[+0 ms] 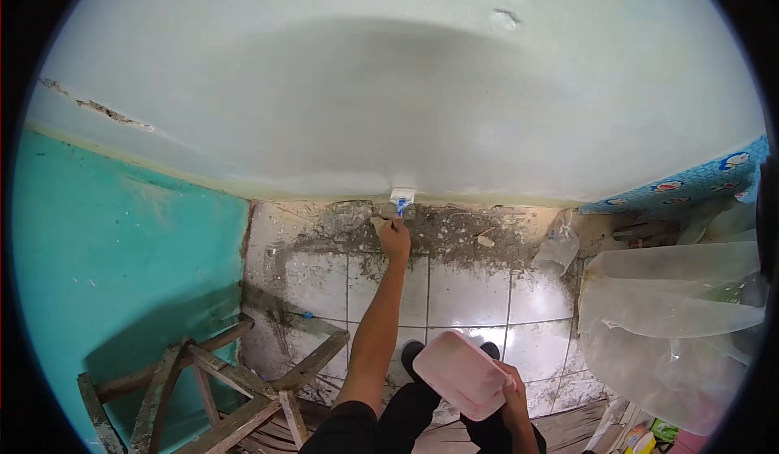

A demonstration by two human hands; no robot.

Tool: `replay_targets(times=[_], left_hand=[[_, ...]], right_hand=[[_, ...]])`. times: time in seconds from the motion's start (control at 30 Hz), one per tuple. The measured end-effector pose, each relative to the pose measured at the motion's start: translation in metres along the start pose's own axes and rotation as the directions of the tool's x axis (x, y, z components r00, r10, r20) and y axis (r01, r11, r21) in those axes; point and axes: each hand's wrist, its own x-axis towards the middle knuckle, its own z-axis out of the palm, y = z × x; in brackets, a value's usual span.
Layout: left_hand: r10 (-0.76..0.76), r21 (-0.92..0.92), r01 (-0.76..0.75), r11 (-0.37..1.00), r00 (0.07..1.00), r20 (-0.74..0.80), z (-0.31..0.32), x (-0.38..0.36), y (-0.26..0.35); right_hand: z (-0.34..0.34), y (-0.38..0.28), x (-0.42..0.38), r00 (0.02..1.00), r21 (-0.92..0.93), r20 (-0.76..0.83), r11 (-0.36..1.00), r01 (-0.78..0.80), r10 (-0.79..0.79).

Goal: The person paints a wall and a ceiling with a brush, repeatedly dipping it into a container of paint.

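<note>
My left hand (395,239) stretches forward, fingers closed around the blue handle of a paintbrush (402,197). Its wide whitish head lies against the bottom of the pale wall (389,113), just above the floor joint. Low in front of my body, my right hand (513,397) grips the edge of a pink plastic tub (459,373), which is tilted. The tub has whitish smears on it and hangs over my feet and dark trousers.
Old wooden frames (219,377) stand at the lower left beside a turquoise wall (122,243). White floor tiles (466,288) carry dirt and flakes along the wall. Translucent plastic sheeting (665,316) covers things at right; a crumpled clear bag (558,245) lies nearby.
</note>
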Motion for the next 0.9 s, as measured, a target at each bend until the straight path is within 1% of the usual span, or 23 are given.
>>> replay_targets(times=[0.1,0.2,0.3,0.37,0.4,0.5,0.6,0.63,0.7,0.73,0.77,0.8,0.9], left_hand=[[0.112,-0.231,-0.157,0.960,0.974,-0.197,-0.021,-0.030,0.032],[0.077,-0.200,-0.116,0.973,0.978,-0.195,-0.038,-0.041,0.063],[0.153,0.099,-0.141,0.985,0.981,-0.122,-0.005,-0.019,0.004],[0.057,0.236,-0.032,0.971,0.993,-0.101,0.017,-0.007,-0.044],[0.001,0.303,0.028,0.953,0.995,-0.095,0.021,-0.007,-0.057],[-0.039,0.175,0.034,0.984,0.999,0.026,-0.008,0.021,-0.025],[-0.007,0.087,0.012,0.996,0.998,-0.057,-0.044,0.017,0.017],[0.045,-0.025,-0.049,0.998,0.991,-0.126,-0.059,0.013,0.036],[0.105,-0.243,-0.169,0.955,0.961,-0.257,-0.080,-0.012,0.069],[0.112,-0.291,-0.192,0.937,0.957,-0.269,-0.090,-0.020,0.083],[0.127,-0.341,-0.222,0.914,0.952,-0.280,-0.098,-0.021,0.100],[0.141,-0.388,-0.252,0.886,0.946,-0.293,-0.100,-0.021,0.108],[0.155,-0.343,-0.232,0.910,0.959,-0.237,-0.090,-0.004,0.106]], right_hand=[[0.000,-0.008,0.000,0.999,-0.027,-0.033,0.999,0.017,-0.018],[0.003,-0.012,0.001,0.999,-0.003,-0.041,1.000,0.008,-0.008],[0.006,-0.015,0.006,0.999,-0.034,0.002,0.999,0.041,-0.041],[0.008,-0.009,0.010,0.999,-0.024,0.006,0.998,0.054,-0.054],[0.008,-0.007,0.009,0.998,-0.024,0.008,0.998,0.055,-0.055],[0.011,-0.022,0.004,0.998,-0.119,-0.005,0.991,0.068,-0.069],[0.008,-0.019,-0.002,0.997,-0.045,0.013,0.996,0.075,-0.075],[0.010,-0.022,-0.002,0.995,-0.046,0.021,0.994,0.096,-0.095],[0.018,-0.037,-0.006,0.997,-0.091,0.030,0.993,0.075,-0.072],[0.017,-0.044,-0.009,0.998,-0.122,0.025,0.990,0.063,-0.060],[0.017,-0.046,-0.009,0.995,-0.169,0.036,0.981,0.097,-0.092],[0.017,-0.048,-0.010,0.995,-0.170,0.046,0.981,0.096,-0.090],[0.017,-0.048,-0.008,0.991,-0.178,0.080,0.977,0.121,-0.108]])
